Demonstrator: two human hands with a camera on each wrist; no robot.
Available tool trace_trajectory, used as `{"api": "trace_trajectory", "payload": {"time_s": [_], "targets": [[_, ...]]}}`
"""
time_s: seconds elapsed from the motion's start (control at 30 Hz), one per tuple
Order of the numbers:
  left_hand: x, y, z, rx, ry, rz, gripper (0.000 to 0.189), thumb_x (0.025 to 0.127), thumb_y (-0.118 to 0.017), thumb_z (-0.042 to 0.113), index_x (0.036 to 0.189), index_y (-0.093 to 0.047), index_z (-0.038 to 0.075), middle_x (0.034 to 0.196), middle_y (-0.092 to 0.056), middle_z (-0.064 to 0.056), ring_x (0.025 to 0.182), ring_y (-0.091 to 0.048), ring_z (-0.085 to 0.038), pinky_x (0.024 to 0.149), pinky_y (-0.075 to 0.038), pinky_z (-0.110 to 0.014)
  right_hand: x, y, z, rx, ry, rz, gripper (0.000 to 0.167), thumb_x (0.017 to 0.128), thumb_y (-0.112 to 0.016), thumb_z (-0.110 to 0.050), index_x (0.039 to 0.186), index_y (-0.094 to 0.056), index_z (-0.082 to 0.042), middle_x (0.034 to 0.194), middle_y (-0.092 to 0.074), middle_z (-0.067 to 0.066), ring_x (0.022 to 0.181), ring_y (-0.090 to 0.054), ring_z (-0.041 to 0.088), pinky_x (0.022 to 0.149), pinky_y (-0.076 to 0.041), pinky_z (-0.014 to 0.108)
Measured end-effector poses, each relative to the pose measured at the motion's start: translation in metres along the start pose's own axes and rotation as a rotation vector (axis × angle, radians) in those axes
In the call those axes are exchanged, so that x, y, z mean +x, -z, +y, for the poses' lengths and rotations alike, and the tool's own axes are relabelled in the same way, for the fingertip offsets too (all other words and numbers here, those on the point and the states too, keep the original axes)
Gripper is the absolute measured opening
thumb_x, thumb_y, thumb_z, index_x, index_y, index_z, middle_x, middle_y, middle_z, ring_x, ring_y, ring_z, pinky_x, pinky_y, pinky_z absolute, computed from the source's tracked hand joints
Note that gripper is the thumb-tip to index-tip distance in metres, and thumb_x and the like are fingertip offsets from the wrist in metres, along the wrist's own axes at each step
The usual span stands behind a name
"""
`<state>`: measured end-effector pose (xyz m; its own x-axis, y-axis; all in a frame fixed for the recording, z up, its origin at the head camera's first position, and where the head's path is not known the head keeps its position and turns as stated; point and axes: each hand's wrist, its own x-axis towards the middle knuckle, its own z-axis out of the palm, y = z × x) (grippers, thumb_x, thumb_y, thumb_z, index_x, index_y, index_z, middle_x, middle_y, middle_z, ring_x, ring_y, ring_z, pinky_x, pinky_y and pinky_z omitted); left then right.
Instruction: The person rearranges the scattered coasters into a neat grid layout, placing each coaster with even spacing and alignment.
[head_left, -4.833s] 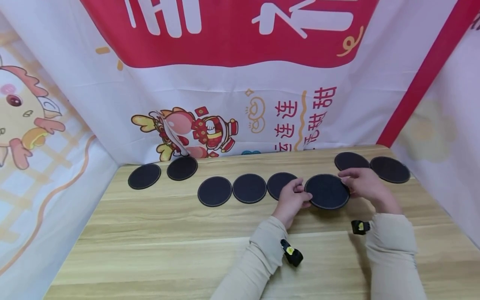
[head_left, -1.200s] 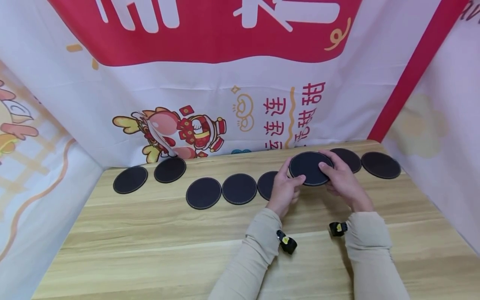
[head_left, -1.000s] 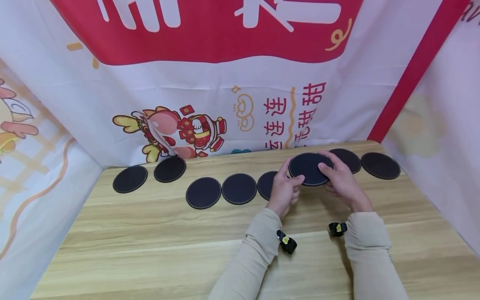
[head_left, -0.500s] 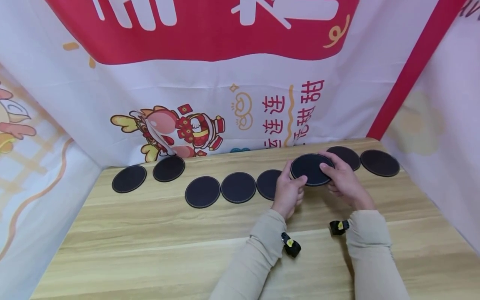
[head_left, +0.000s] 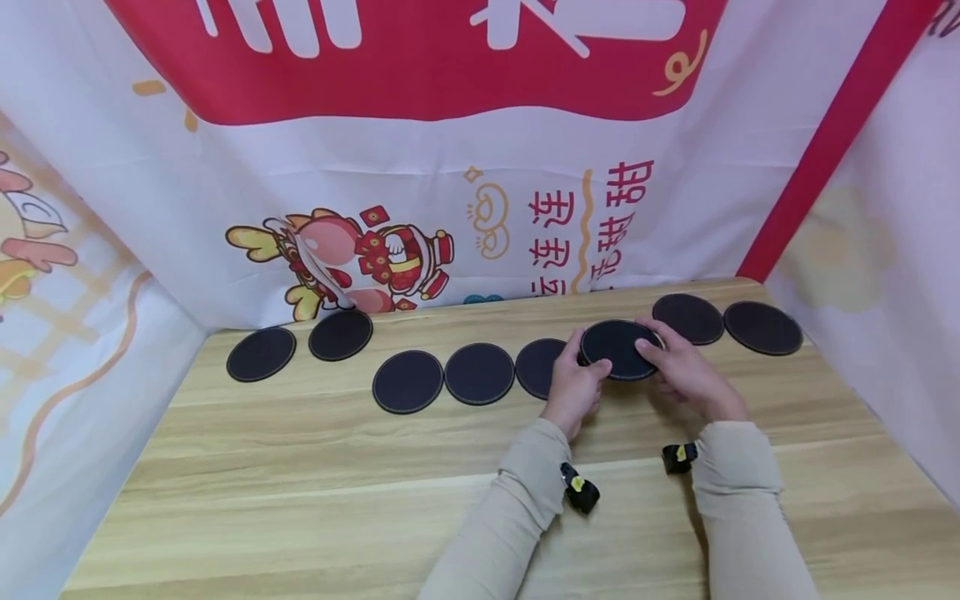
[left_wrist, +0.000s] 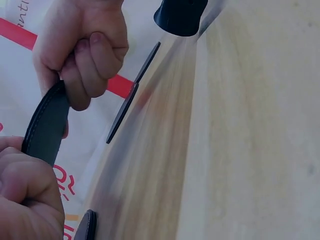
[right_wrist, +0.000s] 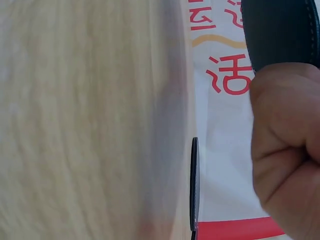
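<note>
Above the table, both hands hold a round black coaster (head_left: pixel 617 352) with stitching along its edge. The left hand (head_left: pixel 572 390) pinches its left edge, thumb on top. On the opposite edge the right hand (head_left: pixel 692 377) grips it, thumb on the upper face and the other fingers curled beneath. In the left wrist view the coaster (left_wrist: pixel 49 127) is tilted between the two hands, apart from the wood. The right wrist view shows the right hand's curled fingers (right_wrist: pixel 285 140) at the coaster's (right_wrist: pixel 280 35) edge. Behind the left hand lies another coaster (head_left: pixel 537 368), partly covered.
On the wooden table (head_left: pixel 315 492) lie matching coasters: a pair at back left (head_left: pixel 261 354), two in the middle row (head_left: pixel 408 382) beside the partly covered one, and a pair at back right (head_left: pixel 762 327). Printed white cloth (head_left: pixel 420 158) hangs behind and at both sides.
At 4.8 s ago the coaster was lower, with fingertips at its edges. By 1.2 s ago both hands had lifted and gripped it; since then it has come down slightly. The other coasters stay put.
</note>
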<state>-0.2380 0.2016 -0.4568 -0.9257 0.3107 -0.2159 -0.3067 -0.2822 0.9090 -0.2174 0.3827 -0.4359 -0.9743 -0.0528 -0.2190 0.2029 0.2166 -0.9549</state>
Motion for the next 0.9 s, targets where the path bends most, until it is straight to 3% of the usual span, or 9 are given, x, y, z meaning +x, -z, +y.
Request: {"api": "trace_trajectory", "payload": {"time_s": [0.17,0.33,0.4,0.47,0.53,0.6,0.73,0.8,0.9], "targets": [[0.002,0.002,0.000,0.034,0.012,0.027,0.069,0.097,-0.062,0.000,0.156,-0.040,0.028,0.057,-0.039,0.002,0.039,-0.026,-0.008,0.035,-0.021,-0.021,0.001,0.000,0.002,0.013,-0.024,-0.017,0.058,0.109,-0.043,-0.028,0.160,-0.017,-0.017,0.056,-0.027,-0.005,0.042,-0.025,0.007,0.041,-0.027,0.023],[0.002,0.002,0.002,0.086,0.005,0.018,0.070,0.096,-0.063,0.000,0.158,-0.037,0.020,0.060,-0.041,0.001,0.040,-0.029,-0.009,0.036,-0.024,-0.022,0.001,0.001,0.001,0.043,-0.009,-0.028,0.056,0.110,-0.042,-0.025,0.159,-0.018,-0.015,0.056,-0.027,-0.007,0.042,-0.025,0.006,0.040,-0.027,0.021],[0.003,0.003,0.003,0.180,-0.024,0.013,0.069,0.095,-0.066,0.004,0.157,-0.038,0.014,0.075,-0.057,0.000,0.051,-0.044,-0.008,0.045,-0.037,-0.021,0.000,0.002,0.001,0.054,-0.009,-0.029,0.056,0.110,-0.042,-0.026,0.159,-0.019,-0.014,0.056,-0.027,-0.007,0.042,-0.025,0.006,0.040,-0.027,0.021],[0.004,0.007,0.005,0.304,-0.053,0.011,0.067,0.094,-0.069,0.008,0.155,-0.042,0.010,0.102,-0.067,-0.005,0.077,-0.059,-0.009,0.068,-0.049,-0.024,0.000,0.003,0.002,0.054,-0.012,-0.025,0.056,0.110,-0.041,-0.026,0.160,-0.019,-0.013,0.056,-0.027,-0.007,0.042,-0.025,0.006,0.040,-0.027,0.021],[0.005,0.012,0.007,0.450,-0.095,0.007,0.064,0.094,-0.070,0.011,0.152,-0.046,0.009,0.131,-0.062,-0.006,0.105,-0.059,-0.014,0.096,-0.045,-0.028,0.000,0.004,0.003,0.060,-0.016,-0.012,0.057,0.110,-0.041,-0.025,0.160,-0.017,-0.013,0.056,-0.027,-0.007,0.042,-0.025,0.006,0.040,-0.027,0.021],[0.006,0.017,0.010,0.577,-0.130,-0.003,0.059,0.094,-0.070,0.011,0.150,-0.050,0.009,0.140,-0.058,-0.007,0.121,-0.054,-0.016,0.109,-0.036,-0.031,0.000,0.005,0.004,0.054,-0.018,0.011,0.057,0.110,-0.041,-0.023,0.161,-0.016,-0.013,0.056,-0.026,-0.007,0.042,-0.025,0.006,0.040,-0.027,0.022],[0.006,0.027,0.020,0.819,-0.198,-0.070,0.050,0.093,-0.062,0.006,0.143,-0.059,0.011,0.134,-0.063,-0.005,0.120,-0.058,-0.021,0.107,-0.041,-0.034,0.001,0.005,0.007,0.016,-0.009,0.047,0.059,0.110,-0.041,-0.019,0.161,-0.014,-0.010,0.055,-0.027,-0.007,0.042,-0.026,0.006,0.040,-0.028,0.023],[0.005,0.031,0.026,0.944,-0.203,-0.100,0.046,0.094,-0.059,0.006,0.139,-0.063,0.012,0.136,-0.062,0.000,0.128,-0.053,-0.015,0.107,-0.041,-0.032,0.001,0.005,0.009,-0.022,-0.013,0.054,0.059,0.110,-0.042,-0.018,0.161,-0.014,-0.008,0.054,-0.028,-0.007,0.041,-0.027,0.007,0.040,-0.029,0.023],[0.002,0.036,0.032,1.091,-0.169,-0.132,0.042,0.095,-0.057,0.007,0.135,-0.067,0.013,0.134,-0.064,0.000,0.127,-0.055,-0.017,0.105,-0.042,-0.031,0.003,0.006,0.011,-0.097,-0.027,0.063,0.061,0.109,-0.043,-0.017,0.161,-0.014,-0.004,0.052,-0.030,-0.008,0.040,-0.030,0.007,0.039,-0.031,0.025]]}}
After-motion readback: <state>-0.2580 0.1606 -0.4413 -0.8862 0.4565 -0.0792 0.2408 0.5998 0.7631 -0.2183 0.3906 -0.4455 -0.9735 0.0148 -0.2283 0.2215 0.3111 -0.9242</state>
